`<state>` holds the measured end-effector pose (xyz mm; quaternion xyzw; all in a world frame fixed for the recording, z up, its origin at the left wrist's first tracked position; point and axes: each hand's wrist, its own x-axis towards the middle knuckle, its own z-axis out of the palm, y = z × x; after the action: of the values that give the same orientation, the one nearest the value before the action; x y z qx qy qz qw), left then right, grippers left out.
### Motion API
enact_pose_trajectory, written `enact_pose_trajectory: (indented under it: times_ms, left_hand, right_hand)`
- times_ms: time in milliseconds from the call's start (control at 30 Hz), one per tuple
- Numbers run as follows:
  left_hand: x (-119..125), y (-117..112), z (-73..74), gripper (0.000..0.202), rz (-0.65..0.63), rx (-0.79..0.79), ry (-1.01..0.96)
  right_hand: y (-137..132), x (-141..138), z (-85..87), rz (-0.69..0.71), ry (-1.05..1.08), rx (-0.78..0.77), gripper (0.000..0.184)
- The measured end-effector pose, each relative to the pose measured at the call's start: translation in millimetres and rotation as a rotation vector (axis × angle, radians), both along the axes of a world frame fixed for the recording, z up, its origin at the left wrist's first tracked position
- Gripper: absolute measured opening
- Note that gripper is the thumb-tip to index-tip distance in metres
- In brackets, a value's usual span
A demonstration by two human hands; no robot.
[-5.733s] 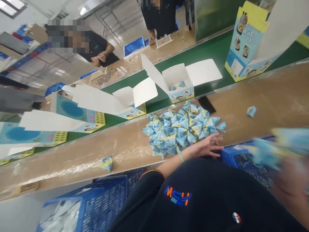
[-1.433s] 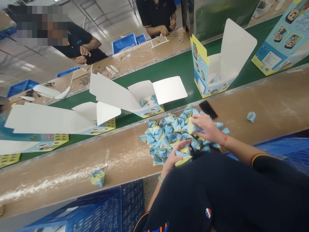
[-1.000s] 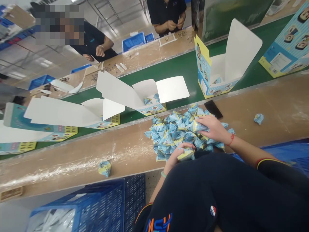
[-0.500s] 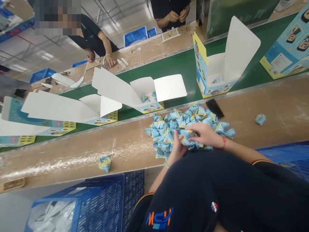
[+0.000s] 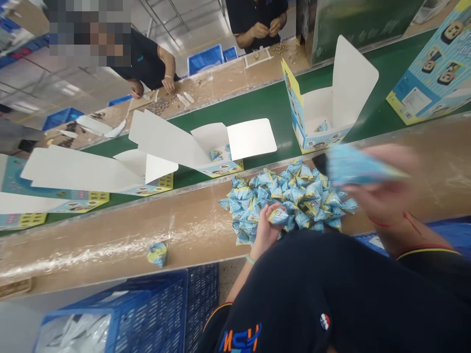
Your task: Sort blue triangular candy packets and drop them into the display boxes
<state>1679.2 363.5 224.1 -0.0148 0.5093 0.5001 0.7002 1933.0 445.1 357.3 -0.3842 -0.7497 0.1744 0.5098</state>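
Note:
A heap of small blue-and-yellow triangular packets (image 5: 294, 196) lies on the brown bench in front of me. My left hand (image 5: 267, 230), at the heap's near edge, is closed on one packet (image 5: 278, 216). Raised to the right of the heap and close to the camera, my right hand (image 5: 390, 181) is blurred by motion and grips another triangular packet (image 5: 356, 166). Beyond the heap, an open printed carton (image 5: 324, 139) stands on the green belt with a packet (image 5: 322, 126) inside. Another open carton (image 5: 222, 167) to its left holds several packets.
More open cartons (image 5: 147, 186) line the green belt (image 5: 257, 108) at the left, and a tall printed carton (image 5: 419, 93) stands far right. One loose packet (image 5: 157, 254) lies left on the bench. Blue crates (image 5: 154, 304) stand below. Two people work at the opposite bench (image 5: 213, 81).
My right hand has left the heap and swung up to the right, carrying a packet. My left hand stays at the heap with a packet. The view has shifted slightly.

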Motion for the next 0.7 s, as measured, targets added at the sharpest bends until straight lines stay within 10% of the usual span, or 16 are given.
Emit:
enact_pose_trajectory:
  times_ms: [133, 367, 567, 700]
  left_hand:
    - [-1, -3, 5.0, 0.041, -0.039, 0.125, -0.080]
    - [8, -1, 6.2, 0.056, -0.143, 0.289, -0.043]
    - [17, 1, 5.7, 0.065, -0.180, 0.304, 0.007]
    - [5, -1, 5.8, 0.073, -0.115, 0.324, -0.057]
  right_hand:
    - [18, -12, -38.3, 0.048, -0.036, 0.118, 0.034]
    - [32, -21, -127.7, 0.069, -0.275, -0.277, 0.065]
    - [-1, -61, -116.2, 0.498, -0.395, -0.474, 0.042]
    - [1, -39, -74.9, 0.189, -0.057, -0.208, 0.042]
